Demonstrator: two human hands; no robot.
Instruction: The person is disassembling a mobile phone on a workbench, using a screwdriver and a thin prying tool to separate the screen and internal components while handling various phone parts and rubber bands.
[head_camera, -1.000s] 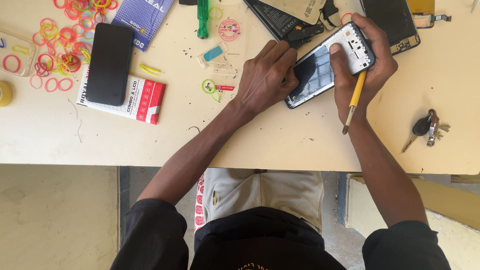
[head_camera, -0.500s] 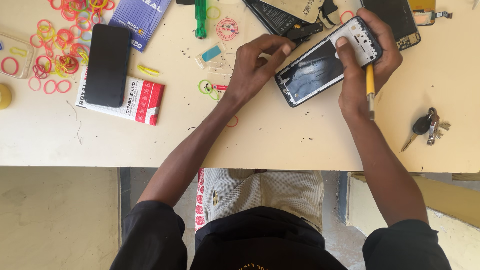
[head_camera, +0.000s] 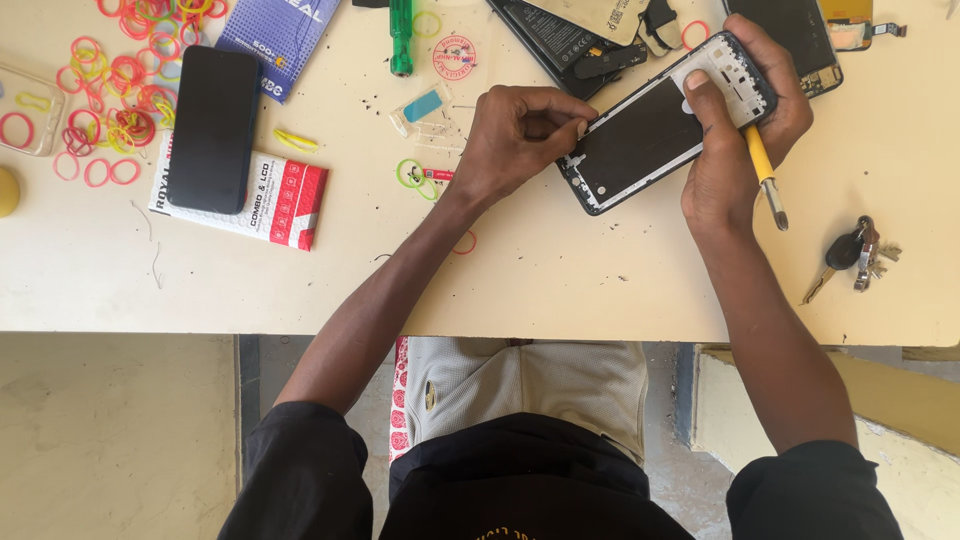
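An opened phone frame (head_camera: 655, 125) with a dark inner panel lies tilted on the cream table (head_camera: 560, 280). My right hand (head_camera: 735, 140) grips its upper right end, thumb pressed on the white part, and also carries a yellow-handled screwdriver (head_camera: 765, 175) pointing down. My left hand (head_camera: 520, 135) has its fingers pinched together at the frame's lower left edge; what they pinch is too small to tell.
A black phone (head_camera: 212, 128) rests on a red and white box (head_camera: 275, 200). Several coloured rubber bands (head_camera: 110, 90) are scattered at top left. A green screwdriver (head_camera: 401, 40), other phone parts (head_camera: 580, 40) and a bunch of keys (head_camera: 855, 255) lie around.
The phone frame has shifted up and right, then settled flatter. My left hand slid off the frame's face to pinch at its lower left edge. The screwdriver swung downward.
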